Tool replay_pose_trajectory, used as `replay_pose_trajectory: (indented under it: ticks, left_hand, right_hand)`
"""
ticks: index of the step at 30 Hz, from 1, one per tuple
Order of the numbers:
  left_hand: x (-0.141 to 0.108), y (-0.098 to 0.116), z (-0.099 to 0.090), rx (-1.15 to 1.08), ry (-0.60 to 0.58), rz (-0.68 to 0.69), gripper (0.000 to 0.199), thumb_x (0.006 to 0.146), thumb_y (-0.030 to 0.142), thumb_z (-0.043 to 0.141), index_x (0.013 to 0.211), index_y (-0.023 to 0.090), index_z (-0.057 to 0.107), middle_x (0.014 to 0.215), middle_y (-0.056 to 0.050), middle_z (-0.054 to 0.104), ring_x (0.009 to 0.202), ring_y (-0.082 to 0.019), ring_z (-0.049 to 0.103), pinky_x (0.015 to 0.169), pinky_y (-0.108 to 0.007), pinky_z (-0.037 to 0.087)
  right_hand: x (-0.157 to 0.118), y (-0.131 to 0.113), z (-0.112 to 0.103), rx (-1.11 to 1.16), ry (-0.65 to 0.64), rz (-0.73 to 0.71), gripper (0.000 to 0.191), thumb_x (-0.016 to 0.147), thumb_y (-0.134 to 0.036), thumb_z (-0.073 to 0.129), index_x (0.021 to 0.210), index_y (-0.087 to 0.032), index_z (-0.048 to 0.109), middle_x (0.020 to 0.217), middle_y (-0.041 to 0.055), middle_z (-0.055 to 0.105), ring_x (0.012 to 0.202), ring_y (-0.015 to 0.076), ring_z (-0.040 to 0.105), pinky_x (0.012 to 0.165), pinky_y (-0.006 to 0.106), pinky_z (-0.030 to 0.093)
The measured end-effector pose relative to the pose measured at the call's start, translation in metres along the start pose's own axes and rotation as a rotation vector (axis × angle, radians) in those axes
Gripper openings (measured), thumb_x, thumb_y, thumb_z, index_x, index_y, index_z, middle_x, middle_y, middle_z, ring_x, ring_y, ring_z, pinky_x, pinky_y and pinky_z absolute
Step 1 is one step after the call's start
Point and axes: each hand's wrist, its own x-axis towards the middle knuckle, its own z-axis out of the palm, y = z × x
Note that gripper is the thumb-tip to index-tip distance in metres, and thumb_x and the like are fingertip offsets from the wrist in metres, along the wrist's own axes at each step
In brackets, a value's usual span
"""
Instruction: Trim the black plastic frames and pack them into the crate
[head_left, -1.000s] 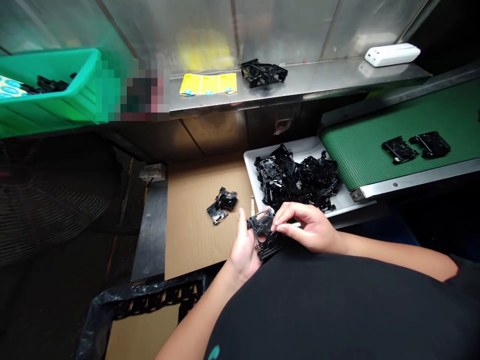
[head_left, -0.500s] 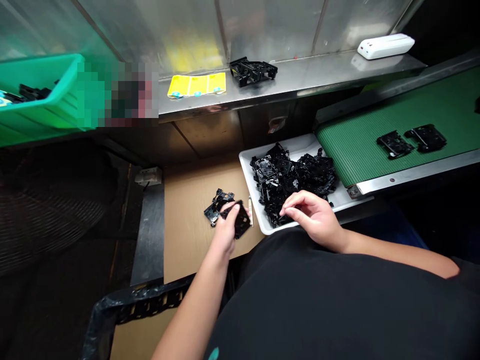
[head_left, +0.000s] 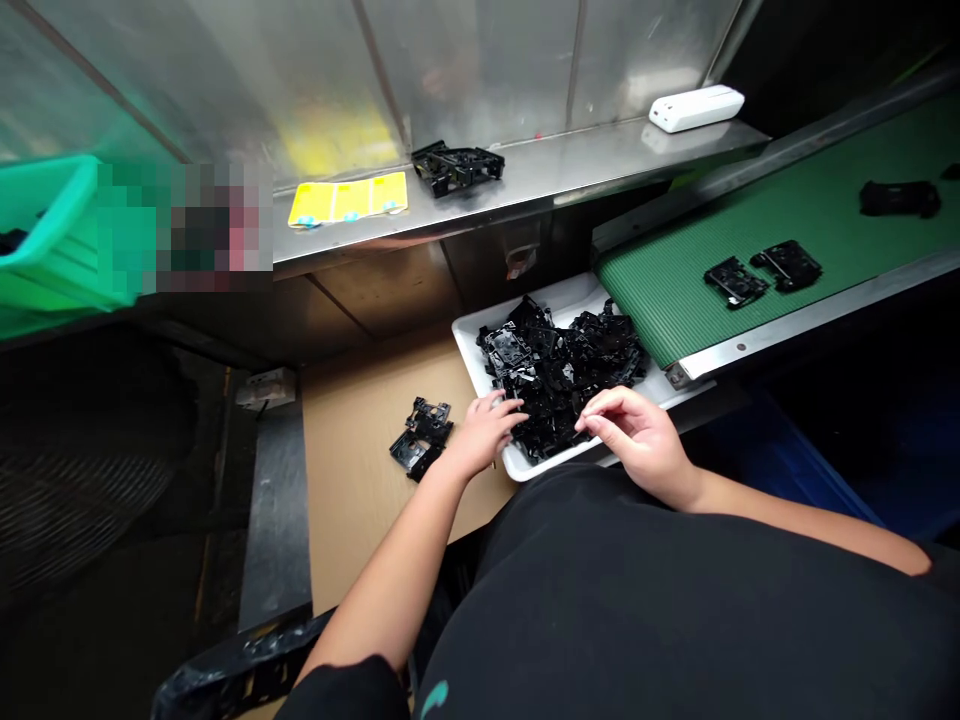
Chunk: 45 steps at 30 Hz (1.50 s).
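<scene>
My left hand [head_left: 484, 432] reaches over the near left rim of a white tray [head_left: 469, 345], its fingers spread and nothing in them. Black plastic parts [head_left: 559, 350] fill the tray in a jumbled heap. Over the tray's near right edge is my right hand [head_left: 641, 445], closed in a pinch with thumb and forefinger together. Whatever it may hold is too small to make out. To the left of my left hand, a few more black plastic parts [head_left: 420, 440] lie on the brown cardboard [head_left: 352, 500].
A green conveyor belt [head_left: 675, 310] at the right carries several black parts. Along the back, a metal shelf [head_left: 525, 195] bears yellow labels [head_left: 349, 200], a black assembly [head_left: 457, 168] and a white device [head_left: 696, 108]. A green bin [head_left: 60, 240] stands at the left.
My left hand has let go of the black plastic part, which now appears to lie with the others on the cardboard, and moved right to the tray, opening. My right hand stays pinched.
</scene>
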Motion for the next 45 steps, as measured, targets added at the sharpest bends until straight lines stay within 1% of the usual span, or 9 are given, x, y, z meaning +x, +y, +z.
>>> replay_pose_trajectory:
  ticks: [5, 8, 11, 14, 17, 20, 24, 32, 45]
  left_hand:
    - [0.024, 0.007, 0.006, -0.124, -0.15, 0.098, 0.016, 0.074, 0.013, 0.08, 0.082, 0.026, 0.077, 0.117, -0.009, 0.076, 0.142, -0.039, 0.047, 0.124, -0.065, 0.021]
    - [0.018, 0.017, -0.014, -0.312, -0.115, 0.077, 0.014, 0.071, 0.023, 0.085, 0.077, 0.024, 0.072, 0.119, -0.009, 0.076, 0.144, -0.039, 0.045, 0.126, -0.064, 0.017]
    - [0.0, 0.035, -0.031, -0.582, -0.012, 0.004, 0.024, 0.079, 0.038, 0.08, 0.075, 0.022, 0.062, 0.134, -0.011, 0.072, 0.142, -0.036, 0.05, 0.123, -0.057, 0.03]
    - [-0.018, 0.057, -0.032, -0.896, 0.077, -0.141, 0.031, 0.085, 0.047, 0.068, 0.076, 0.022, 0.053, 0.129, -0.013, 0.072, 0.12, -0.035, 0.067, 0.105, -0.054, 0.052]
    - [-0.03, 0.079, -0.017, -1.166, 0.098, -0.317, 0.031, 0.085, 0.052, 0.062, 0.081, 0.021, 0.055, 0.103, -0.011, 0.075, 0.09, -0.03, 0.075, 0.075, -0.046, 0.063]
    - [-0.038, 0.099, -0.002, -1.347, 0.095, -0.466, 0.032, 0.087, 0.052, 0.065, 0.089, 0.02, 0.061, 0.088, -0.008, 0.073, 0.075, -0.024, 0.074, 0.052, -0.032, 0.059]
    - [-0.046, 0.118, 0.006, -1.498, 0.075, -0.533, 0.04, 0.089, 0.06, 0.065, 0.093, 0.02, 0.062, 0.081, -0.008, 0.074, 0.063, -0.024, 0.075, 0.037, -0.024, 0.048]
    - [-0.056, 0.13, 0.003, -1.529, 0.093, -0.488, 0.066, 0.092, 0.082, 0.044, 0.083, 0.018, 0.06, 0.079, -0.012, 0.076, 0.056, -0.024, 0.075, 0.036, -0.023, 0.043]
    - [-0.063, 0.134, 0.007, -1.386, 0.163, -0.515, 0.07, 0.089, 0.086, 0.043, 0.084, 0.019, 0.058, 0.069, -0.004, 0.065, 0.042, -0.016, 0.063, 0.034, -0.022, 0.034]
  right_hand:
    - [-0.004, 0.002, -0.004, 0.028, 0.011, 0.015, 0.013, 0.098, -0.037, 0.073, 0.097, -0.025, 0.07, 0.093, 0.0056, 0.073, 0.089, 0.0227, 0.071, 0.079, 0.039, 0.059]
    - [-0.005, 0.002, -0.008, 0.056, 0.05, 0.03, 0.012, 0.098, -0.037, 0.073, 0.098, -0.025, 0.07, 0.092, 0.0049, 0.073, 0.088, 0.0214, 0.071, 0.079, 0.037, 0.06]
    - [-0.004, 0.003, -0.011, 0.065, 0.084, 0.047, 0.012, 0.099, -0.035, 0.072, 0.096, -0.024, 0.069, 0.09, 0.0042, 0.073, 0.086, 0.0199, 0.071, 0.078, 0.034, 0.059]
    - [-0.002, 0.002, -0.011, 0.071, 0.093, 0.065, 0.012, 0.099, -0.035, 0.072, 0.096, -0.024, 0.069, 0.091, 0.0043, 0.073, 0.084, 0.0192, 0.07, 0.075, 0.033, 0.058]
    - [0.001, -0.001, -0.008, 0.087, 0.072, 0.05, 0.011, 0.099, -0.034, 0.072, 0.097, -0.023, 0.069, 0.091, 0.0041, 0.074, 0.083, 0.0187, 0.07, 0.072, 0.032, 0.057]
    - [0.004, -0.003, -0.002, 0.127, 0.027, 0.032, 0.011, 0.098, -0.033, 0.073, 0.097, -0.023, 0.069, 0.09, 0.0034, 0.074, 0.084, 0.0183, 0.071, 0.074, 0.031, 0.057]
    - [0.008, -0.003, 0.005, 0.176, -0.041, 0.047, 0.009, 0.097, -0.031, 0.074, 0.097, -0.023, 0.07, 0.089, 0.0024, 0.074, 0.084, 0.0177, 0.071, 0.078, 0.032, 0.058]
    - [0.009, -0.004, 0.012, 0.169, -0.102, 0.005, 0.006, 0.098, -0.028, 0.073, 0.097, -0.023, 0.071, 0.09, 0.0034, 0.072, 0.085, 0.0187, 0.07, 0.078, 0.034, 0.057]
    - [0.003, -0.003, 0.013, 0.127, -0.125, -0.028, 0.006, 0.098, -0.029, 0.073, 0.099, -0.024, 0.071, 0.093, 0.0042, 0.07, 0.086, 0.0199, 0.07, 0.077, 0.036, 0.057]
